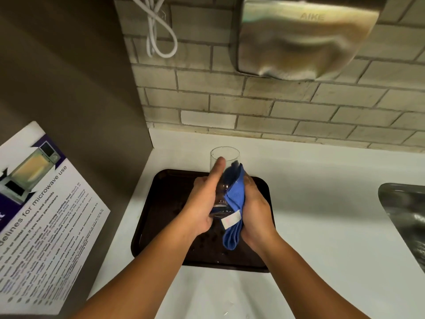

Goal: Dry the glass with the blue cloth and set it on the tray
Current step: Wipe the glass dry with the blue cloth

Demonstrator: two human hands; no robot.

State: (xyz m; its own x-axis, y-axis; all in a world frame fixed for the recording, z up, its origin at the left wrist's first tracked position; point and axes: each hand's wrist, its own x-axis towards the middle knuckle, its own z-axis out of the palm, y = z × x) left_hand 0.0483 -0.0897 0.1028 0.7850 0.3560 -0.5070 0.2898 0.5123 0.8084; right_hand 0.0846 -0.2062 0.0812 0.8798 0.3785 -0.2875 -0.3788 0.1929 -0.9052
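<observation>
a pale brick wall (287,107) is backing a white counter (322,215). a steel dryer (305,38) and white cord (158,31) are hanging on it. a sink (407,217) is sitting right, a microwave notice (46,217) leaning left.

Shared kitchenette, likely office or workplace pantry rather than a home. Evidence: white worktop (322,203) against a pale brick-pattern tile wall (276,107); steel sink (404,215) at the worktop's right edge; wall-mounted steel hand dryer (303,38) marked "AIKE" above it; printed notice (43,215) headed "...delines for microwave use", with a microwave photo, on the brown cabinet side (69,77) at the worktop's left edge; dark canteen-style tray (161,203) in the back left corner; white cable (158,31) looped on the wall.
</observation>
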